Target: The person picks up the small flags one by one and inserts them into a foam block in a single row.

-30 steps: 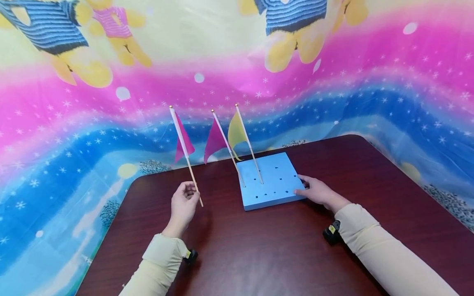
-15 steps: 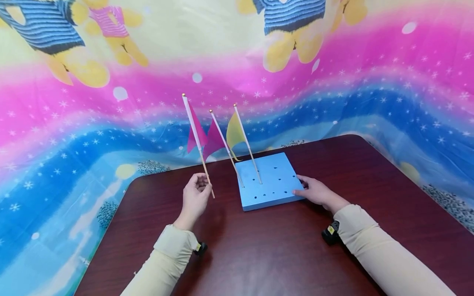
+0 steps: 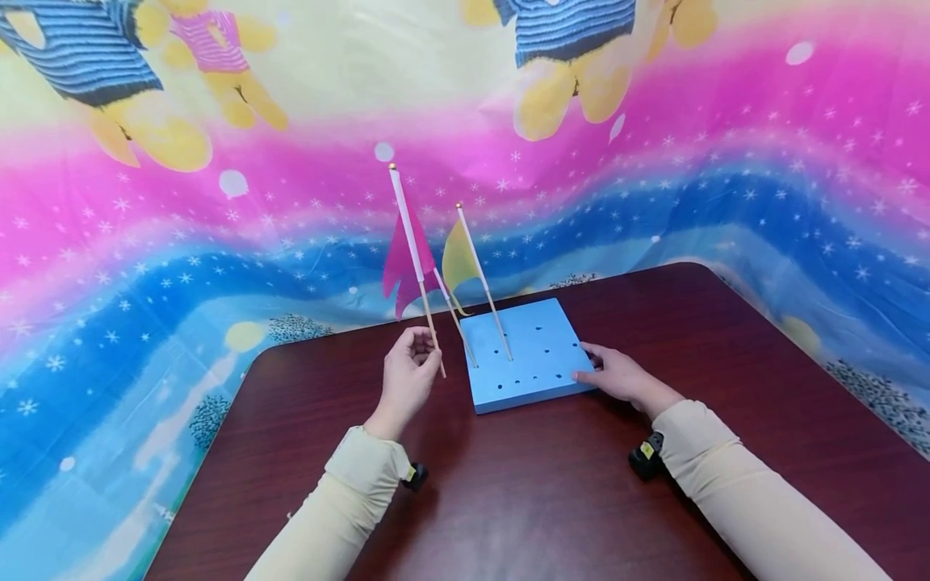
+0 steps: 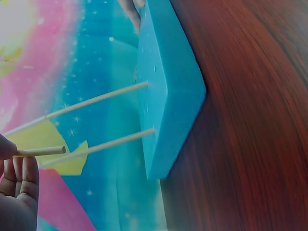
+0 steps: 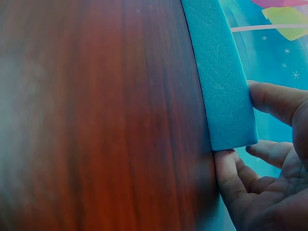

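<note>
My left hand (image 3: pixel 408 371) pinches the wooden stick of a pink flag (image 3: pixel 408 230) low down, holding it tilted above the table just left of a blue foam block (image 3: pixel 526 394). In the left wrist view, the stick's bare lower end (image 4: pixel 48 151) points at the block, apart from it. A yellow flag (image 3: pixel 461 262) stands in one of the block's holes. Another pink flag's stick (image 3: pixel 465 339) stands near the left edge, its cloth partly hidden behind the held flag. My right hand (image 3: pixel 621 375) grips the block's right side, thumb on top and fingers against the side.
Several small holes dot the block's top. The block lies on a dark red-brown wooden table (image 3: pixel 552 492). Behind hangs a colourful printed cloth (image 3: pixel 654 194). Black wrist cameras sit under both cuffs.
My left hand has carried the pink flag right and away from me, closer to the block, so it now overlaps the standing pink flag. The right hand stays on the block.
</note>
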`<state>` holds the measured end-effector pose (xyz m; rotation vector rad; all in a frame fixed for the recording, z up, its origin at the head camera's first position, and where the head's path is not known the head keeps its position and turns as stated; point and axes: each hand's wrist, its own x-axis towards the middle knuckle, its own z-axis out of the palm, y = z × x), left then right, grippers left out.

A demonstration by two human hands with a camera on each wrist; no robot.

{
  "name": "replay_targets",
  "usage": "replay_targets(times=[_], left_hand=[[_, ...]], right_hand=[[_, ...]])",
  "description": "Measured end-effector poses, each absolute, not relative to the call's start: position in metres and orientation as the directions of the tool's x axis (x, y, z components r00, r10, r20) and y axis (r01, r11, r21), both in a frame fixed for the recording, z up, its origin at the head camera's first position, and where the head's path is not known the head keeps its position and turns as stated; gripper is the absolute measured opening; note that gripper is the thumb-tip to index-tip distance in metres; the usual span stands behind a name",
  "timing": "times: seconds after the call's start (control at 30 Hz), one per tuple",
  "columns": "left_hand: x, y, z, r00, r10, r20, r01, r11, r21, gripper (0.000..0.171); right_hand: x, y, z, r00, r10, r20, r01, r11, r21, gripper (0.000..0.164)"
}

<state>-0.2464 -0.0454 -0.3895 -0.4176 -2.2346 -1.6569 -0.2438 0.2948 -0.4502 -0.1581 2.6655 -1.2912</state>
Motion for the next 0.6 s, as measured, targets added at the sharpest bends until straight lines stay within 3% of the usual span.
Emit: replay_targets(times=[0.6], left_hand=[[-0.248, -0.007, -0.393, -0.877, 0.142, 0.459, 0.480, 0.277, 0.832, 0.019]], right_hand=[[-0.246, 0.296, -0.457, -0.983, -0.159, -0.091, -0.025, 0.610, -0.792, 0.075]])
